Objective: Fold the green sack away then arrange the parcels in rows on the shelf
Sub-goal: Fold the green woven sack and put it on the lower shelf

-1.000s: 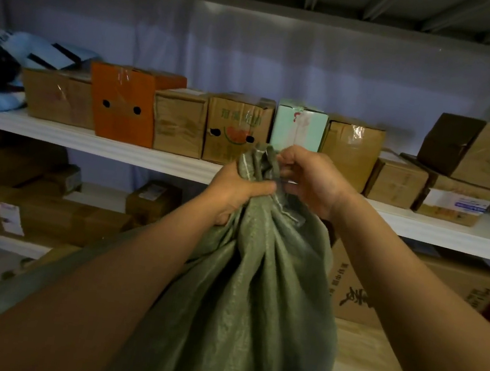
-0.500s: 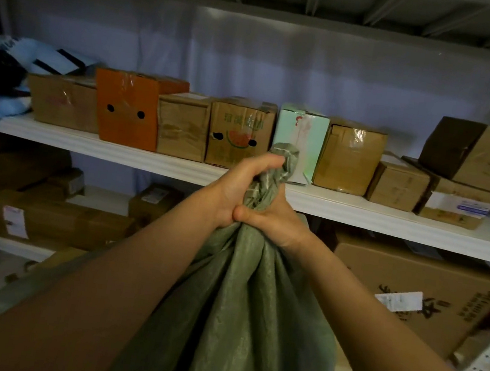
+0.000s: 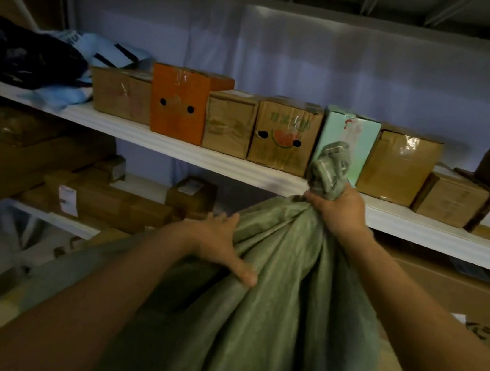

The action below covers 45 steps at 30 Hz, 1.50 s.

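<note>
The green sack [image 3: 267, 313] hangs in front of me, its neck bunched up. My right hand [image 3: 338, 208] grips that bunched neck just below the twisted top. My left hand [image 3: 220, 244] lies lower on the sack's left side, fingers spread flat against the cloth. Behind, a white shelf [image 3: 180, 147] carries a row of parcels: a brown box [image 3: 118, 95], an orange box [image 3: 179, 105], another brown box [image 3: 228, 122], a watermelon-print box [image 3: 283, 136], a mint-green box [image 3: 350, 130] and a taped brown box [image 3: 399, 163].
Dark and pale blue soft bags [image 3: 35, 61] lie at the shelf's left end. More boxes [image 3: 453, 202] are stacked at its right end. A lower shelf [image 3: 55, 218] holds several cardboard parcels. A large carton [image 3: 457, 294] stands low on the right.
My left hand has let go of the sack's neck and slid down onto its left side. My right hand now holds the neck alone, shifted right.
</note>
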Motion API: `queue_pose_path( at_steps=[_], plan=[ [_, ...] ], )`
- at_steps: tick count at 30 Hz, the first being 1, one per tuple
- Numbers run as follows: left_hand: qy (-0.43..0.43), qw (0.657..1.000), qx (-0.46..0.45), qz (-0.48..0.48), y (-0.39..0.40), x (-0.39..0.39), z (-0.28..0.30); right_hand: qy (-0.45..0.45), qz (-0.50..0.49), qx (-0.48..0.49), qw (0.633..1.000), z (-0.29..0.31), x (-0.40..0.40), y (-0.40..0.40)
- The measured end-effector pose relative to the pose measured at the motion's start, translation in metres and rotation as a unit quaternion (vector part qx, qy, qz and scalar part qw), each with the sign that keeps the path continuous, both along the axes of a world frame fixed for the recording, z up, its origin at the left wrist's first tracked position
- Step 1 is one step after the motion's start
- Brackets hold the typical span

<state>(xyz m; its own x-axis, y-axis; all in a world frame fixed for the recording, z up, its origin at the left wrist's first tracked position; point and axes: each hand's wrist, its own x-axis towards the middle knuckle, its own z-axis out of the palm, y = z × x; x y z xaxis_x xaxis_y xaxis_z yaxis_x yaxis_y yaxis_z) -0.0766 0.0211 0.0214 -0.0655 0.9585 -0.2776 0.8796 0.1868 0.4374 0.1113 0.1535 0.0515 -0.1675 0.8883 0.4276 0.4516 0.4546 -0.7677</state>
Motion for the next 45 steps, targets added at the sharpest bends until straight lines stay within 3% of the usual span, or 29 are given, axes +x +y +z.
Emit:
queue_pose_path(
  at_steps=[4,8,15,17,22,25,27,30,33,35,38,40,42,45],
  plan=[
    [0.039,0.996,-0.072,0.020,-0.015,-0.019,-0.066,0.029,-0.044,0.030,0.998,0.025,0.012,0.014],
    [-0.021,0.992,-0.096,0.074,-0.025,-0.026,-0.113,0.074,-0.040,0.086,0.993,0.074,0.017,0.016],
    [-0.042,0.990,0.046,0.127,-0.012,-0.010,-0.144,0.051,-0.011,0.061,0.997,0.042,0.005,-0.002],
    [-0.015,0.994,0.031,0.107,-0.008,-0.012,-0.139,0.081,-0.022,0.065,0.994,0.051,0.010,-0.001],
    [-0.101,0.991,0.063,0.061,0.012,0.006,-0.117,0.152,-0.038,0.115,0.981,0.105,0.014,-0.003],
    [-0.016,0.999,0.043,0.005,0.015,0.023,-0.120,0.114,0.001,0.082,0.990,0.076,0.000,-0.008],
    [-0.015,1.000,0.027,-0.003,0.016,0.023,-0.122,0.096,0.025,0.042,0.994,0.052,-0.006,-0.010],
    [-0.132,0.990,-0.007,0.043,0.017,-0.001,-0.100,0.118,0.007,0.069,0.991,0.075,0.002,-0.006],
    [-0.130,0.982,0.064,0.123,0.025,-0.030,-0.063,0.149,-0.044,0.130,0.979,0.116,0.022,0.002],
    [-0.191,0.957,0.150,0.159,0.032,-0.034,-0.036,0.141,-0.038,0.133,0.980,0.111,0.022,0.004],
    [-0.305,0.874,0.298,0.232,0.038,-0.018,0.007,0.088,0.008,0.069,0.994,0.074,0.007,0.002],
    [-0.323,0.840,0.374,0.224,0.037,-0.002,0.030,0.077,0.016,0.060,0.995,0.071,0.002,0.001],
    [-0.311,0.860,0.370,0.162,0.039,0.012,0.047,0.097,0.003,0.075,0.992,0.086,0.003,0.001],
    [-0.289,0.911,0.284,0.073,0.047,0.033,0.056,0.127,0.006,0.092,0.988,0.099,0.001,-0.003]
  ],
)
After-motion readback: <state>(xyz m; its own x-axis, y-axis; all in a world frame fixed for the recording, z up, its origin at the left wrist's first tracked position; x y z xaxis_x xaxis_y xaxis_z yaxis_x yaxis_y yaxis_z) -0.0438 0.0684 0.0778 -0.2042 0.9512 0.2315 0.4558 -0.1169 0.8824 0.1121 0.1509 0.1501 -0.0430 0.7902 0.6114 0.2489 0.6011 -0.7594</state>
